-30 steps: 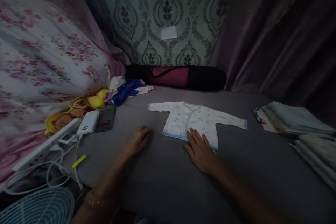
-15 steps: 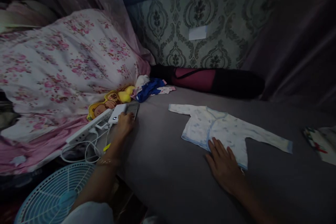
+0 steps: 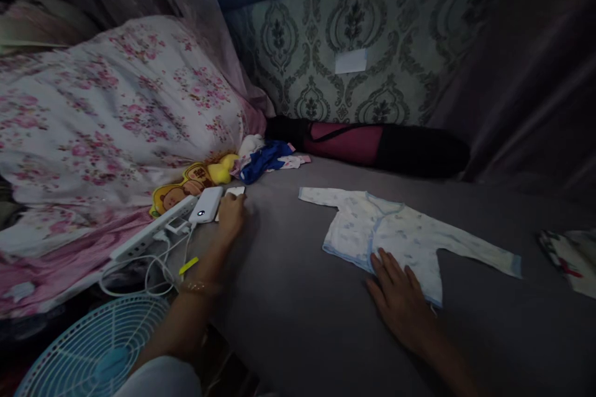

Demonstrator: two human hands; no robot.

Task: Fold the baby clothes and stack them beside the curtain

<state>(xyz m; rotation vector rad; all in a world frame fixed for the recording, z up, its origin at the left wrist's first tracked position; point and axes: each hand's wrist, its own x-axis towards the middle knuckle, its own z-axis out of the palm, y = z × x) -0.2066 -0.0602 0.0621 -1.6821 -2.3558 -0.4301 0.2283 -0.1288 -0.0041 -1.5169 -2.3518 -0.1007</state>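
A white baby shirt (image 3: 356,226) with blue trim and a small print lies spread on the grey bed sheet (image 3: 298,316). My right hand (image 3: 403,301) rests on its lower front edge, palm down and fingers spread. At the left, my left hand (image 3: 231,217) is closed over a flat, pale phone (image 3: 236,190). Its far end shows beyond the fingers, and the rest is hidden beneath them. Just left of that hand lies a white power bank (image 3: 207,205) with a lit round display and a cable plugged in.
A white power strip (image 3: 153,229) with cables runs along the bed's left edge, above a blue fan (image 3: 112,360). Crumpled clothes (image 3: 265,161) and a yellow cushion (image 3: 190,180) lie farther back. A long black and maroon bag (image 3: 349,141) lines the wall. Folded cloth (image 3: 570,254) is at right.
My left hand has shifted slightly right, apart from the power bank. The phone beneath it looked dark before and now shows pale. My right hand stays on the baby shirt.
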